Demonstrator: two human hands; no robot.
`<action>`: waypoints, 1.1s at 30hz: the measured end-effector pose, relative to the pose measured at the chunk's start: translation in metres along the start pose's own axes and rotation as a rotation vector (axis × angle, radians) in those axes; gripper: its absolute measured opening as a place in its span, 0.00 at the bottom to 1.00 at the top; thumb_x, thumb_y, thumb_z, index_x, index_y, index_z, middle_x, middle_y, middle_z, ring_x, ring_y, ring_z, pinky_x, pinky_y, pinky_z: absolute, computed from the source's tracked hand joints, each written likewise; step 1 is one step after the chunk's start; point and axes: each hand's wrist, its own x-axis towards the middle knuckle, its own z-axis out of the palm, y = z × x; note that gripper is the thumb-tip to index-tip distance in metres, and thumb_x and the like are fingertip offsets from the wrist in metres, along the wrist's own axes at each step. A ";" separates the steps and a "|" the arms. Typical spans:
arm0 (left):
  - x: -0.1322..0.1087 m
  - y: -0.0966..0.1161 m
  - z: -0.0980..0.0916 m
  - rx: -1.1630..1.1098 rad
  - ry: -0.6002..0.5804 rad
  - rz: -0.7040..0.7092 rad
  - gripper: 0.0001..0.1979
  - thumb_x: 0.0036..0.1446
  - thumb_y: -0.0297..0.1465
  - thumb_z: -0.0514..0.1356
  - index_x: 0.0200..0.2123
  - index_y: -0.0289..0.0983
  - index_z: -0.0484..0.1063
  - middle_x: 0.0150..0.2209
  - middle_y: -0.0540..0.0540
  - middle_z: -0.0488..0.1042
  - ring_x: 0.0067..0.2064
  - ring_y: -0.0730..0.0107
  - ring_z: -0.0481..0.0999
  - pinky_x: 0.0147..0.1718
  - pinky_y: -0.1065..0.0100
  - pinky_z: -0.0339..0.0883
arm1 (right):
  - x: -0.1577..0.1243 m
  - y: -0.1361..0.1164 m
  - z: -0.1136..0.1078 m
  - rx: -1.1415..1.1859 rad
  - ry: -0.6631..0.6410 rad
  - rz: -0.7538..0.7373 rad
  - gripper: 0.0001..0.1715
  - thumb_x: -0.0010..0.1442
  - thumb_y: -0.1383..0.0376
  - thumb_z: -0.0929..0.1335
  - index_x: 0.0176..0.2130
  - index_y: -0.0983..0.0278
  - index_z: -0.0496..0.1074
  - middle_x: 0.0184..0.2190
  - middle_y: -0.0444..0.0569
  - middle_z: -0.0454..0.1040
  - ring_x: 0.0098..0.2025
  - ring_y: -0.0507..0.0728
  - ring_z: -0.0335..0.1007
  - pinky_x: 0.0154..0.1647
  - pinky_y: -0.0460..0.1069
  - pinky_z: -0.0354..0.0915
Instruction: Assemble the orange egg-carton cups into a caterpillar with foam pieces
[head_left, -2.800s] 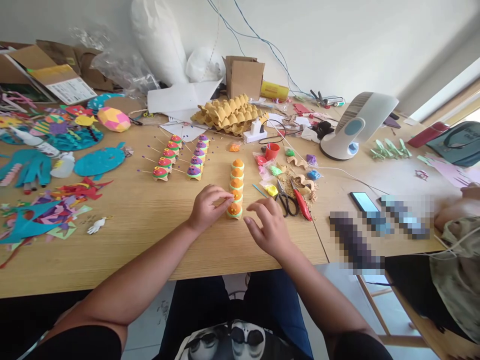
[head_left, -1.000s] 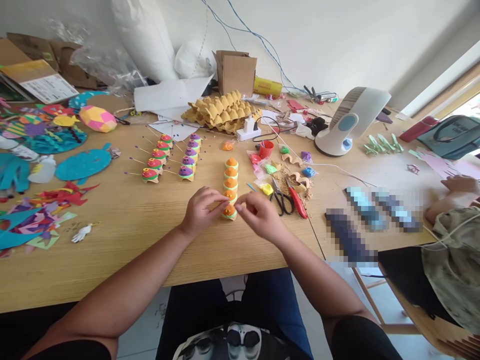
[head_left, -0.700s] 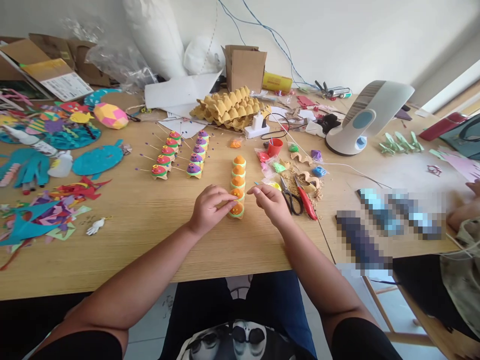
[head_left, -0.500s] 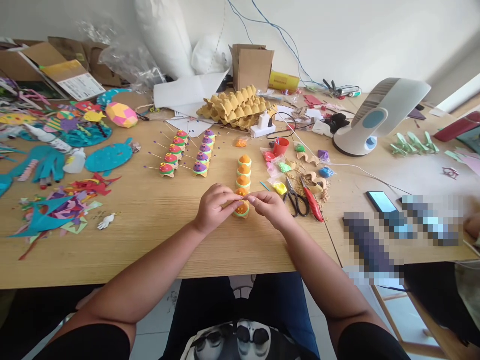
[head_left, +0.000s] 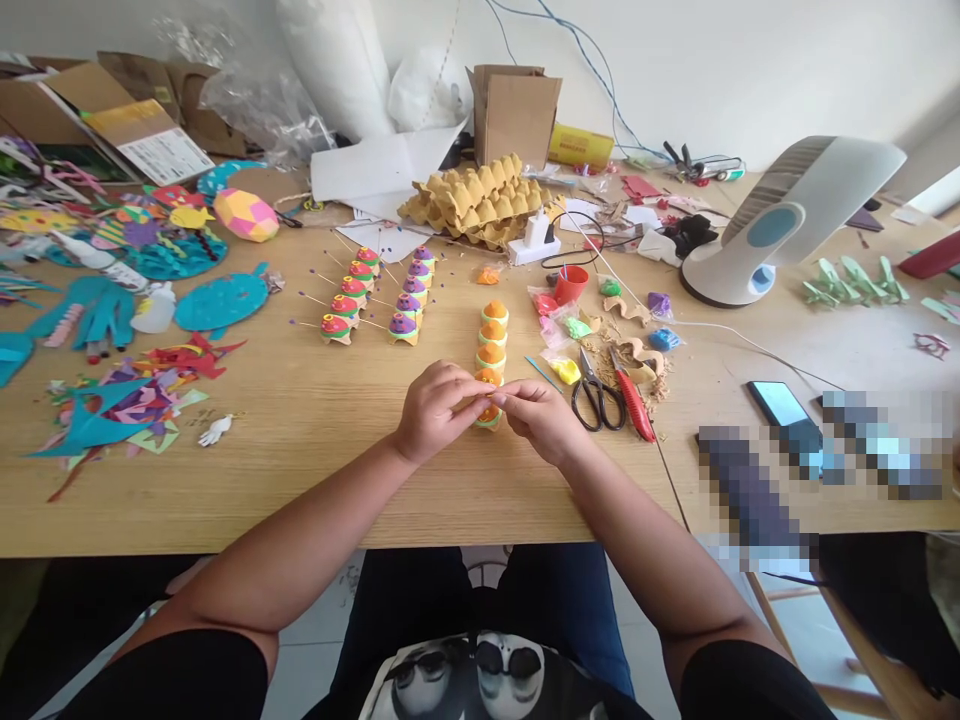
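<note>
My left hand and my right hand meet above the near end of an egg-carton strip topped with orange and green clay. Thumb and forefinger of each are pinched together, fingertips nearly touching. Whatever lies between them is too small to make out. Behind the fingers, the nearest orange cups are partly hidden. Further left stand two finished-looking strips, one with red and green cups and one with purple cups, both with thin purple-tipped sticks poking out.
Right of the strip lie black scissors, a red utility knife, bagged yellow clay and a red cup. Egg cartons are stacked behind. A white fan-like device stands at right; paper scraps lie left.
Both hands keep their pinch over the strip, with only slight finger movement. The whole view has shifted a little.
</note>
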 end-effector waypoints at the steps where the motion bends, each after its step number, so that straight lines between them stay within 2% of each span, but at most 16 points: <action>1: 0.000 0.000 0.000 0.001 -0.006 -0.004 0.05 0.64 0.33 0.65 0.42 0.42 0.80 0.34 0.47 0.80 0.37 0.67 0.77 0.41 0.62 0.72 | 0.000 0.000 0.000 0.012 0.006 0.005 0.24 0.43 0.50 0.82 0.31 0.64 0.77 0.14 0.34 0.59 0.18 0.44 0.43 0.20 0.47 0.36; 6: 0.002 0.002 -0.002 0.000 0.008 -0.011 0.06 0.64 0.32 0.66 0.44 0.40 0.80 0.35 0.47 0.81 0.37 0.67 0.77 0.40 0.63 0.72 | 0.000 -0.003 -0.002 0.049 0.049 -0.008 0.25 0.43 0.50 0.82 0.30 0.64 0.75 0.15 0.33 0.56 0.18 0.44 0.42 0.21 0.47 0.36; 15: 0.003 0.005 -0.003 -0.019 -0.002 -0.051 0.04 0.65 0.33 0.64 0.39 0.42 0.80 0.32 0.48 0.79 0.35 0.68 0.75 0.39 0.63 0.71 | -0.002 -0.005 -0.002 -0.142 0.023 -0.041 0.27 0.47 0.47 0.80 0.33 0.66 0.78 0.16 0.35 0.57 0.19 0.45 0.43 0.22 0.48 0.37; 22: 0.004 0.008 -0.004 0.006 0.028 -0.063 0.05 0.65 0.33 0.64 0.36 0.41 0.79 0.31 0.48 0.78 0.34 0.69 0.75 0.38 0.63 0.70 | -0.002 -0.004 -0.003 -0.058 -0.026 -0.020 0.28 0.49 0.43 0.77 0.32 0.65 0.77 0.17 0.34 0.50 0.19 0.45 0.41 0.23 0.48 0.36; 29: 0.004 0.009 -0.003 0.016 0.034 -0.010 0.04 0.65 0.31 0.64 0.38 0.41 0.80 0.32 0.48 0.78 0.35 0.69 0.75 0.38 0.63 0.71 | -0.001 -0.002 0.000 -0.073 -0.006 -0.019 0.28 0.43 0.48 0.81 0.34 0.66 0.79 0.17 0.35 0.59 0.19 0.44 0.43 0.22 0.48 0.36; 33: 0.003 0.008 -0.004 0.023 -0.001 -0.043 0.06 0.65 0.32 0.63 0.41 0.41 0.80 0.34 0.47 0.79 0.36 0.67 0.76 0.40 0.62 0.72 | 0.000 -0.002 -0.002 -0.059 -0.010 -0.037 0.25 0.45 0.49 0.81 0.31 0.65 0.77 0.16 0.35 0.59 0.19 0.44 0.42 0.22 0.47 0.36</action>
